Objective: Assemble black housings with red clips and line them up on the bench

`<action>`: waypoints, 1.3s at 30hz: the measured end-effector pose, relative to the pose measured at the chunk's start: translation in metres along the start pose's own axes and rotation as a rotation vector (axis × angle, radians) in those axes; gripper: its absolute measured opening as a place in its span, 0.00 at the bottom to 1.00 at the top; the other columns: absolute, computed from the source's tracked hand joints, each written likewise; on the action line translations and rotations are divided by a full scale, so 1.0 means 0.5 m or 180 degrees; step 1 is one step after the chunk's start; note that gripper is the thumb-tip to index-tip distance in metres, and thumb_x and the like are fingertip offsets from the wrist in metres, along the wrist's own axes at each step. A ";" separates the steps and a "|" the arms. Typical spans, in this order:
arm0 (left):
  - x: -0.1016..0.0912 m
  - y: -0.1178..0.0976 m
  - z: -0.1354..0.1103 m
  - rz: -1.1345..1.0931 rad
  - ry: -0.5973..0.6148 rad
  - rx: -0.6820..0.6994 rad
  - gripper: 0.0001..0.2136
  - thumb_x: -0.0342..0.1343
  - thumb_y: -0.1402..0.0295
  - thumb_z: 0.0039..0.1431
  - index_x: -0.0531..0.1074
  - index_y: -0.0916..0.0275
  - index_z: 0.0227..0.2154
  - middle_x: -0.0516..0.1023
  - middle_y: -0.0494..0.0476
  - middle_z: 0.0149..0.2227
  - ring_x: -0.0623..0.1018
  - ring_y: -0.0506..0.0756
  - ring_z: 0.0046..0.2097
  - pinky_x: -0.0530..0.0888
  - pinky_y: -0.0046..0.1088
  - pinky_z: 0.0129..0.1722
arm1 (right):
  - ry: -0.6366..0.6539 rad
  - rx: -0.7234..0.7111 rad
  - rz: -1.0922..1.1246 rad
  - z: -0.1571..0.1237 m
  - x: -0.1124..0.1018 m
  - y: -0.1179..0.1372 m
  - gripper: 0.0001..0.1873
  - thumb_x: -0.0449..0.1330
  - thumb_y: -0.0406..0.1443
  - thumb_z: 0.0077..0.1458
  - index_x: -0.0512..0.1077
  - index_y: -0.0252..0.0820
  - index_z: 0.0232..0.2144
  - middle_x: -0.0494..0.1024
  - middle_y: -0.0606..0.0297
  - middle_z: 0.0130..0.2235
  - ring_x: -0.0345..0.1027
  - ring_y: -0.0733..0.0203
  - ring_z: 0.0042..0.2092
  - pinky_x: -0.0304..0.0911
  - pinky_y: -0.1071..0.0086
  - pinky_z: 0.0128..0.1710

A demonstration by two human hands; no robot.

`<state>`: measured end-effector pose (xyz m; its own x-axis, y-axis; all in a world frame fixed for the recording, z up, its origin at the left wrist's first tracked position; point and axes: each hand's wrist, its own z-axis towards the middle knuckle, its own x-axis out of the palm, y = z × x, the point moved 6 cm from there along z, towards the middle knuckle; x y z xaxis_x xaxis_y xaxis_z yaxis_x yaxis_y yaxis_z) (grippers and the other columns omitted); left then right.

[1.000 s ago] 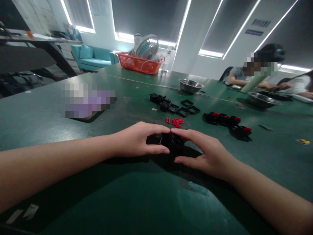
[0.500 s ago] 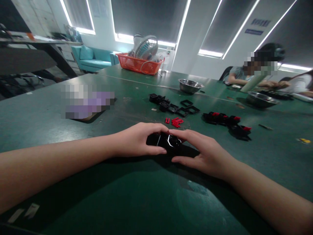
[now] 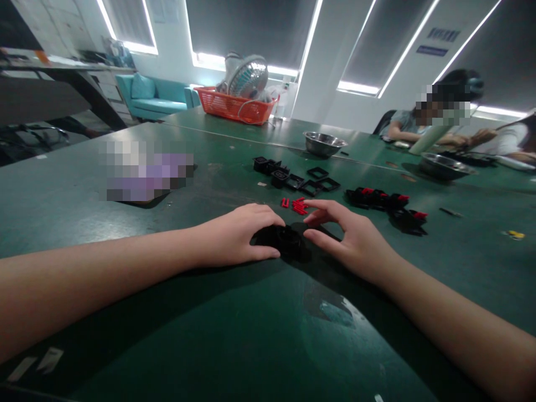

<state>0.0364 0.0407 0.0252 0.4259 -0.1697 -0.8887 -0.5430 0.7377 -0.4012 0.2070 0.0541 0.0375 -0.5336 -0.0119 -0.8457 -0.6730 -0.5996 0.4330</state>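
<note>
A black plastic part [image 3: 290, 240] rests on the green table, its details dark. My left hand [image 3: 247, 234] is curled round its left side, thumb in front and fingers behind. My right hand [image 3: 349, 234] is off the part, thumb and fingers apart with nothing between them. Its index fingertip reaches the small red plastic clips [image 3: 298, 205] behind the part; whether it touches them I cannot tell. Farther back lie several black square frames and housings [image 3: 287, 177]. To the right sits a group of black parts with red clips in them [image 3: 379, 200].
A purple blurred object [image 3: 154, 178] lies at the left. Steel bowls [image 3: 323, 145] and an orange basket [image 3: 234, 106] with a fan stand farther back. A thin dark rod [image 3: 451, 213] and a yellow piece [image 3: 515, 235] lie right. Two people sit at the far right.
My right hand has let go of the black part and moved back and slightly right, toward the red clips. My left hand has stayed on the part.
</note>
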 end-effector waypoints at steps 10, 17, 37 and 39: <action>-0.001 -0.001 -0.003 -0.0039 0.0029 0.0013 0.18 0.60 0.65 0.59 0.69 0.65 0.50 0.74 0.62 0.50 0.72 0.59 0.53 0.68 0.37 0.55 | -0.0046 0.0301 0.0209 0.011 -0.002 -0.005 0.22 0.58 0.40 0.56 0.66 0.41 0.53 0.80 0.61 0.37 0.77 0.54 0.38 0.73 0.58 0.40; 0.000 0.000 -0.002 -0.0046 0.0058 -0.0010 0.17 0.60 0.65 0.59 0.69 0.64 0.50 0.74 0.62 0.50 0.72 0.59 0.54 0.68 0.37 0.56 | -0.0128 0.0021 -0.0084 0.004 0.009 -0.007 0.20 0.58 0.36 0.56 0.70 0.41 0.51 0.80 0.57 0.41 0.76 0.54 0.41 0.72 0.55 0.44; 0.004 0.000 -0.003 -0.0045 0.0069 0.0059 0.17 0.59 0.65 0.60 0.69 0.65 0.50 0.73 0.62 0.50 0.72 0.58 0.53 0.68 0.36 0.55 | 0.0123 -0.0460 -0.0795 0.002 0.021 0.003 0.22 0.51 0.36 0.62 0.70 0.31 0.55 0.75 0.48 0.56 0.68 0.47 0.58 0.63 0.48 0.58; 0.005 0.001 -0.003 -0.0026 0.0061 0.0073 0.18 0.60 0.65 0.59 0.69 0.66 0.50 0.73 0.63 0.50 0.72 0.58 0.53 0.67 0.37 0.56 | 0.0211 -0.0452 -0.0814 0.002 0.027 0.001 0.23 0.50 0.36 0.63 0.68 0.31 0.57 0.73 0.48 0.58 0.66 0.48 0.60 0.61 0.49 0.60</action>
<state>0.0361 0.0396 0.0227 0.4163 -0.1881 -0.8896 -0.5227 0.7510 -0.4034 0.1991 0.0544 0.0268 -0.3181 0.1045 -0.9423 -0.7003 -0.6959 0.1593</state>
